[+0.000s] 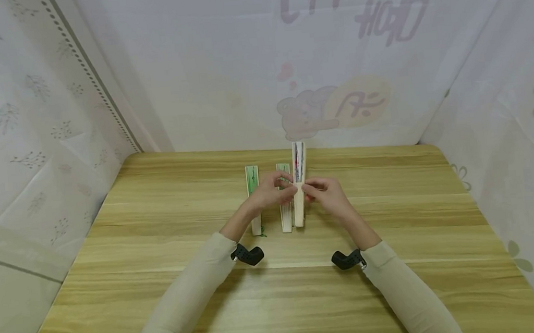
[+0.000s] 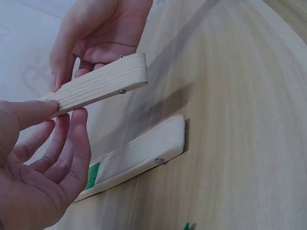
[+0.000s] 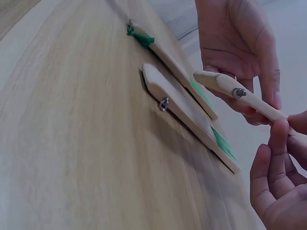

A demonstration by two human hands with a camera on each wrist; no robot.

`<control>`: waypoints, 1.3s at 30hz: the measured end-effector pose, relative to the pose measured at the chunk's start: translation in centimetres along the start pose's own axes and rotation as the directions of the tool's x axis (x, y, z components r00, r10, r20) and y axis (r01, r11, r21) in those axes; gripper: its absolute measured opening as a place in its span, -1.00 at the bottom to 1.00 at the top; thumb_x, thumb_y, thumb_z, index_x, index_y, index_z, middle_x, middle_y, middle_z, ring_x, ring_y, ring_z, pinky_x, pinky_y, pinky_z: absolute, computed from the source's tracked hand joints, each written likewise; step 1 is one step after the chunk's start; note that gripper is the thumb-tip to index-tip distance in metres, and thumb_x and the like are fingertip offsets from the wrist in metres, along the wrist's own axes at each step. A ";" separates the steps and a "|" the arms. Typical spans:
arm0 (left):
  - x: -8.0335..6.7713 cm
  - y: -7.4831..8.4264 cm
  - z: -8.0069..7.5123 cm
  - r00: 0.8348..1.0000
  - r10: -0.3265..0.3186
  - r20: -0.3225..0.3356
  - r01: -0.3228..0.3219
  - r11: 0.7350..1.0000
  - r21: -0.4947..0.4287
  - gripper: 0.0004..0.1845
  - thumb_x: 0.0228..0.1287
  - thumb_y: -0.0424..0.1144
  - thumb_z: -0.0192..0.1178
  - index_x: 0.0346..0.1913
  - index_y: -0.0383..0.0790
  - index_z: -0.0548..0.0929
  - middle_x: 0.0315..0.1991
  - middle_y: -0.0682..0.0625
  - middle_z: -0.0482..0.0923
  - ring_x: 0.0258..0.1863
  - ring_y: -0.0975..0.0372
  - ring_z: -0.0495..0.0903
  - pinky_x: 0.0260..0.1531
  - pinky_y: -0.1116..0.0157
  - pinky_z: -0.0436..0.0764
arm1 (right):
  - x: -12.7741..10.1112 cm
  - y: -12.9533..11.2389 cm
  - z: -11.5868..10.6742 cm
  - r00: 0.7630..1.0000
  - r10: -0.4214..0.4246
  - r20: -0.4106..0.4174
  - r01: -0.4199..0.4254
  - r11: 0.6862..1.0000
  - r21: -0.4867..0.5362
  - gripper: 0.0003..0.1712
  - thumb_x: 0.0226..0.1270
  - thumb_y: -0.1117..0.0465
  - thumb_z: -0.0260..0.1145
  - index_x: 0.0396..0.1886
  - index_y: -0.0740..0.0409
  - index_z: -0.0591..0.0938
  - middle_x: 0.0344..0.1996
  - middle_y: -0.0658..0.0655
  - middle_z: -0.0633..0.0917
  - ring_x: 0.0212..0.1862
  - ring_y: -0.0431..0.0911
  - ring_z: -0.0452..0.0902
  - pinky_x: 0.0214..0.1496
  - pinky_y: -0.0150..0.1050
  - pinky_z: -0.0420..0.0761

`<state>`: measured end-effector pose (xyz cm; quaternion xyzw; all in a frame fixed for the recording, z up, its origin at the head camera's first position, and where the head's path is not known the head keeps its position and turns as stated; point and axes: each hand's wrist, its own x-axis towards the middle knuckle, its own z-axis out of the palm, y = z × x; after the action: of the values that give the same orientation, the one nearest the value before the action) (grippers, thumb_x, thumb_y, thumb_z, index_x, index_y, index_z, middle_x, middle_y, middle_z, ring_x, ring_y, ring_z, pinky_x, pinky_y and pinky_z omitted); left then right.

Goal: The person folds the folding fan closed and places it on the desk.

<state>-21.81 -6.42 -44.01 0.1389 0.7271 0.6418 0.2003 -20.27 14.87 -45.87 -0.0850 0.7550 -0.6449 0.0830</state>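
the closed folding fan (image 1: 299, 185) sits lifted off the bench (image 1: 161, 258), held between both hands near the middle, a little toward the far edge. my left hand (image 1: 269, 192) pinches its ribs partway along, thumb on one side and fingers (image 2: 72, 143) under the stack; my right hand (image 1: 327, 193) pinches it from the other side, fingers curled against the guard stick. in the right wrist view the pivot rivet (image 3: 238, 92) end points down toward the near edge and hangs clear of the wood.

to handle it well i judge the grip should stay on the outer guards, not on the thin ribs, with the rivet end kept free so the sticks can swing; light pressure, since the slats look slim and easily bent.

two more closed fans lie flat just left of it, parallel: the nearer one (image 1: 286, 212) almost under my left hand, the other (image 1: 254, 199) with a green tassel (image 3: 140, 36) at its near end. they crowd the left side, so any spread needs to stay above them. printed curtains (image 1: 33, 127) close in the bench on three sides.
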 end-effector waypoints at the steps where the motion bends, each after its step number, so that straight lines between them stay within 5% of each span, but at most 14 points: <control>1: 0.0 0.0 0.1 1.000 0.000 0.005 0.000 1.000 -0.002 -0.71 0.46 -0.39 0.23 0.13 -0.38 0.49 -0.09 -0.27 0.65 -0.16 -0.16 0.69 -0.16 -0.02 0.71 | 0.0 0.0 -0.1 1.000 0.001 0.002 -0.001 1.000 -0.002 -0.73 0.52 0.26 0.29 0.02 0.40 0.69 -0.19 0.22 0.71 -0.19 0.23 0.62 -0.08 -0.05 0.69; 17: 0.5 -1.0 3.2 0.998 -0.051 -0.020 0.051 0.999 0.000 -0.70 0.42 -0.44 0.27 0.12 -0.46 0.50 -0.15 -0.24 0.65 -0.30 -0.07 0.72 -0.29 0.13 0.75 | -1.4 1.0 -2.6 0.987 0.012 0.160 0.014 0.987 -0.163 -0.68 0.46 0.22 0.37 0.06 0.37 0.67 -0.24 0.21 0.75 -0.26 0.09 0.69 -0.20 -0.15 0.72; 28: 1.0 -1.2 4.7 0.997 -0.075 -0.018 0.075 0.997 0.018 -0.69 0.38 -0.45 0.31 0.09 -0.44 0.50 -0.18 -0.21 0.65 -0.41 0.08 0.71 -0.37 0.21 0.74 | -2.1 1.9 -4.0 0.983 0.014 0.181 0.006 0.994 -0.111 -0.61 0.41 0.32 0.40 0.13 0.46 0.60 -0.24 0.29 0.74 -0.27 0.13 0.72 -0.19 -0.07 0.74; 39: 1.2 -0.9 5.3 0.993 -0.109 -0.044 0.112 0.992 0.065 -0.71 0.38 -0.42 0.32 0.06 -0.41 0.51 -0.21 -0.16 0.64 -0.43 0.07 0.70 -0.41 0.21 0.74 | -2.2 1.7 -4.4 0.987 0.033 0.160 -0.002 0.983 -0.186 -0.57 0.41 0.30 0.41 0.15 0.48 0.58 -0.25 0.29 0.74 -0.26 0.16 0.72 -0.20 -0.08 0.74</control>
<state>-20.27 -1.33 -45.56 0.0921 0.7588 0.6075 0.2159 -19.17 19.85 -46.80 -0.1378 0.8031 -0.5621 0.1416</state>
